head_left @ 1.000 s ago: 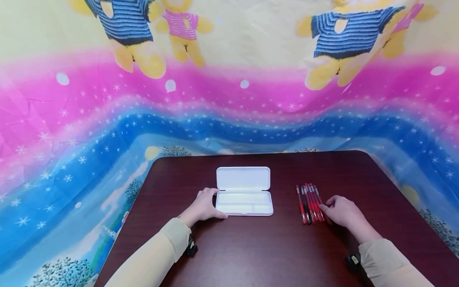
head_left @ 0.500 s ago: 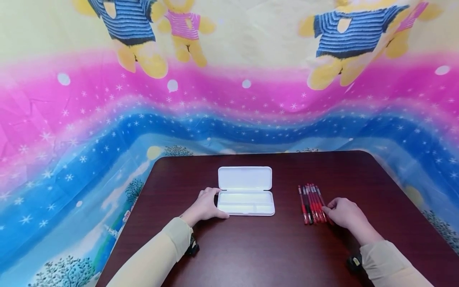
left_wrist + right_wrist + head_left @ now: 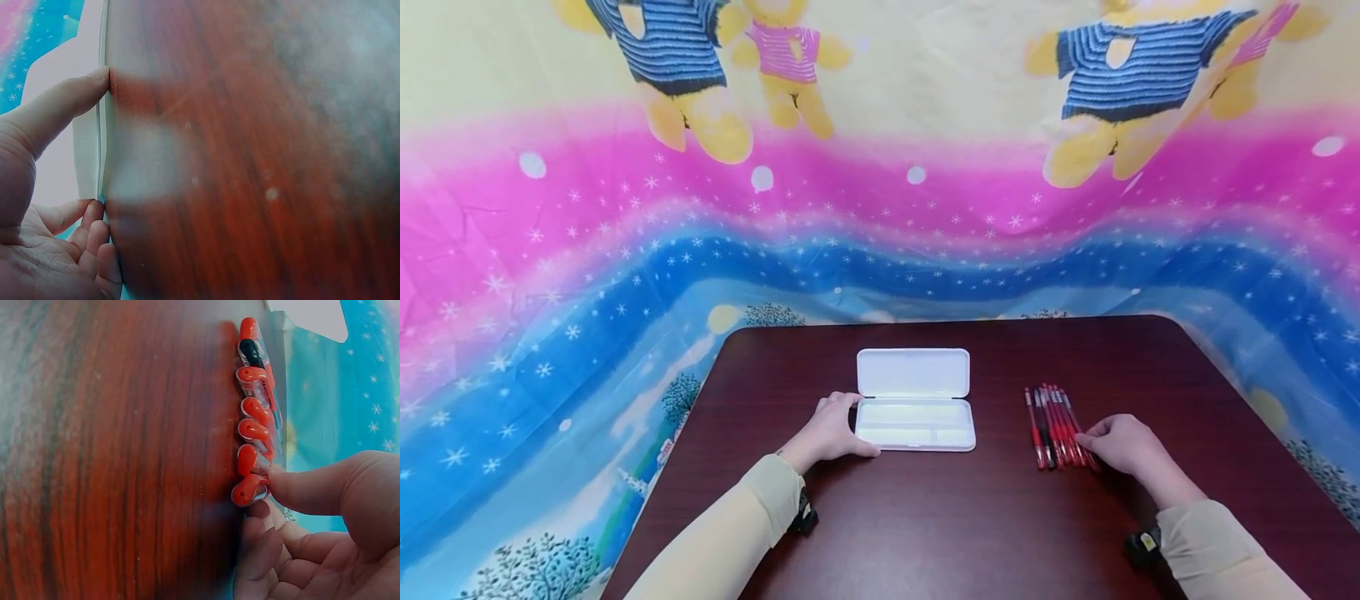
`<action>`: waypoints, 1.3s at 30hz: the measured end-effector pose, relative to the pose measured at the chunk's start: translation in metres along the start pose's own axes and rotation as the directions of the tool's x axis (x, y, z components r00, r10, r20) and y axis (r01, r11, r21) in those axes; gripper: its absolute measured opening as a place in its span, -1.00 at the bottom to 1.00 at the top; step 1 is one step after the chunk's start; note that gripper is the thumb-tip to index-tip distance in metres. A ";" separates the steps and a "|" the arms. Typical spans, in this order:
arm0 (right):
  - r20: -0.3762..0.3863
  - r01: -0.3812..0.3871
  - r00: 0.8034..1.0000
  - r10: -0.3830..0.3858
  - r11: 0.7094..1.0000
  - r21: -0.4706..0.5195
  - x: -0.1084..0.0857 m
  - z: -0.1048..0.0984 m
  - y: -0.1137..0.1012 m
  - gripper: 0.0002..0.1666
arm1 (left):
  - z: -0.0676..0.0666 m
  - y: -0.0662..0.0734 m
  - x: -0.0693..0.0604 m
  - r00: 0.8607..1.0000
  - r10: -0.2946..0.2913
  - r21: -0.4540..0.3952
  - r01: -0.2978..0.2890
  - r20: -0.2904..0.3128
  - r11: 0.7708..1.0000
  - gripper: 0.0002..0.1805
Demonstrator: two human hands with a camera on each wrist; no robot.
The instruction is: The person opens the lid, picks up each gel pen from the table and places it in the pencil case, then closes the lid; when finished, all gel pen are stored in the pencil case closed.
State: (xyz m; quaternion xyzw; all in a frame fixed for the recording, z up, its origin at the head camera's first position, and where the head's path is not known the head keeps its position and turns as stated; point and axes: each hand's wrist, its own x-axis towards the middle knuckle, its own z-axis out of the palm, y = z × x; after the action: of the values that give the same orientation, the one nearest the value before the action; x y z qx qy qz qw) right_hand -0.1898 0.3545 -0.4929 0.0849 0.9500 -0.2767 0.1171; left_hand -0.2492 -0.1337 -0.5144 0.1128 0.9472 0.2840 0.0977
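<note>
A white pencil case stands open on the table, its lid tilted up at the back. My left hand holds its left end, thumb at the front edge and fingers at the rear left corner; the left wrist view shows the thumb against the rim. To the right lies a row of pens, mostly red with one black. My right hand is at the row's right side, pinching the outermost red pen between thumb and fingers near its capped end. Part of that pen is hidden by the fingers.
The dark reddish-brown table has rounded far corners. A printed cloth with bears and snowflakes hangs behind it and at both sides. Bare tabletop separates the pencil case from the pens.
The right hand has turned slightly at the outermost pen, its fingers closing in. The left hand stays on the pencil case. The whole view has shifted a little.
</note>
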 end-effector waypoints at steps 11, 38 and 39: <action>0.008 -0.012 1.000 0.012 0.999 0.039 0.000 -0.001 0.004 -0.53 | 0.000 0.001 -0.001 1.000 -0.008 -0.002 0.008 -0.001 1.000 0.14; -0.277 0.436 0.868 -0.413 0.900 0.023 0.016 0.042 -0.127 -0.83 | -0.001 0.000 -0.002 1.000 0.003 -0.008 -0.003 0.001 1.000 0.13; -0.267 0.450 0.865 -0.424 0.892 0.043 0.020 0.047 -0.131 -0.83 | -0.001 0.001 -0.002 1.000 0.005 -0.010 -0.005 0.003 1.000 0.13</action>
State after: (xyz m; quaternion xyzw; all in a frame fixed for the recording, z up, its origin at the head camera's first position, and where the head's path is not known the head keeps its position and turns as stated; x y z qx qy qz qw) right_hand -0.2302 0.2217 -0.4705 -0.0925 0.9358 -0.3322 -0.0740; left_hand -0.2468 -0.1338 -0.5130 0.1148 0.9453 0.2889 0.0989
